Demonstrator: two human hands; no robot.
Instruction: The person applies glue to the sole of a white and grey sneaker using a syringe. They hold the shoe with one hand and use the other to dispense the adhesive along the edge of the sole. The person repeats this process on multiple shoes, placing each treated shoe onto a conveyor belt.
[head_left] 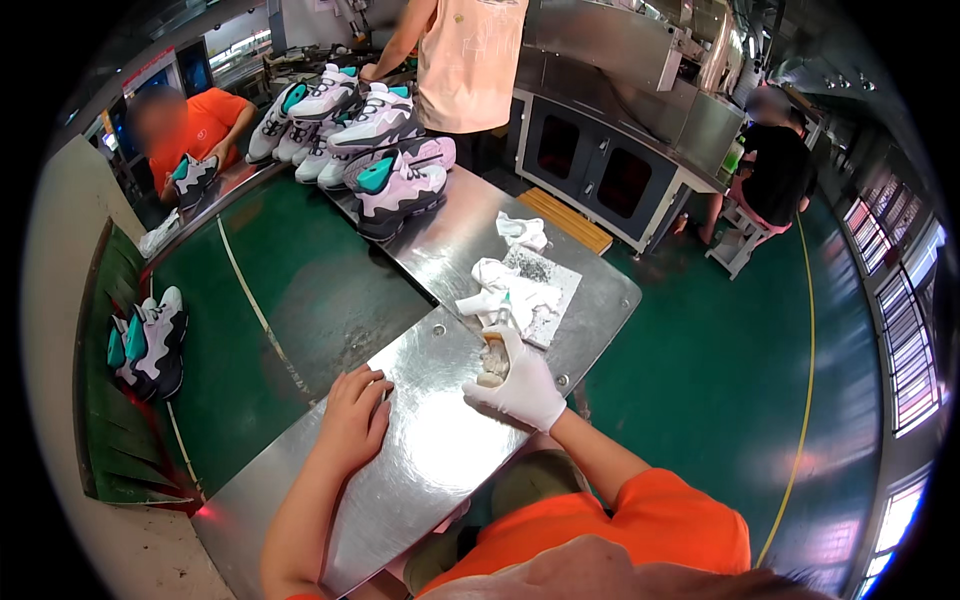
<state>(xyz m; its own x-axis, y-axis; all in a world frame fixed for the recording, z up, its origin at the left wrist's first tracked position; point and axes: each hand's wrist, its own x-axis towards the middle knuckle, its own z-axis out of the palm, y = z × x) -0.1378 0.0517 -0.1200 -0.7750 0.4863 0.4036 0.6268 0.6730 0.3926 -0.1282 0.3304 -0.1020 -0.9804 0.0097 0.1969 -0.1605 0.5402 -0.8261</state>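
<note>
My left hand [350,415], bare, rests on the bright metal table [420,430] near its left edge. Its fingers lie loosely out, a little bent, with nothing in them. On my right hand [520,385] is a white glove. Its fingers curl round a greyish-white lump with a tan edge [492,362], whose kind I cannot make out. Just beyond that hand, crumpled white cloths [515,292] lie partly over a white sheet with dark smudges [562,290]. A small bottle with a green tip [505,308] seems to stand among the cloths.
White, pink and black sneakers [400,195] are piled at the table's far left end. More sneakers [150,340] stand on a green conveyor belt [105,420] at left. One person in orange [205,120] handles a sneaker; another stands behind the pile. A steel machine [600,150] stands beyond.
</note>
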